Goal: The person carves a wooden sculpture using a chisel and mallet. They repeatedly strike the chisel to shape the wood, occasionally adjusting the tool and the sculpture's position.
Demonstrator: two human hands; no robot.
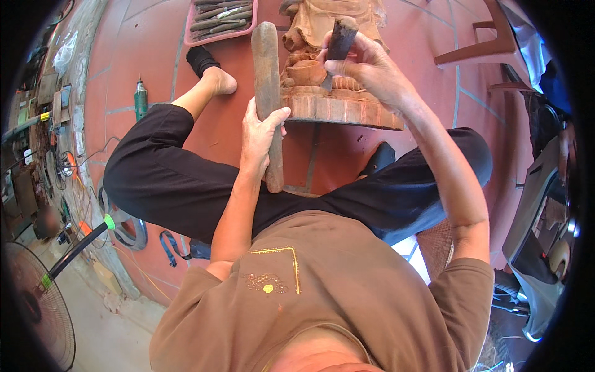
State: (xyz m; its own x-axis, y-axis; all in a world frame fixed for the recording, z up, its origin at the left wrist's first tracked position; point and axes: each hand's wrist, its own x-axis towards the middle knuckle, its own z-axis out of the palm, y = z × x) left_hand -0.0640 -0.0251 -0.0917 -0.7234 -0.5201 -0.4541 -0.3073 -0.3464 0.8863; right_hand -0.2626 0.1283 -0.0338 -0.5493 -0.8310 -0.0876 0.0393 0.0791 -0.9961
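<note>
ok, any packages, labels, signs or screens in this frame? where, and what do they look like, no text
No signs or screens show.
Clear plastic bag: far left edge by the wall, crumpled, whitish.
Pink tray: top centre on the red floor, rectangular, holding dark chisels.
Nothing labelled near the hands: left hand grips a wooden mallet, right hand holds a dark chisel handle against the wood carving.

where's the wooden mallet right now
In the head view, left of centre: the wooden mallet stands upright in the left hand, just left of the wood carving.
</note>
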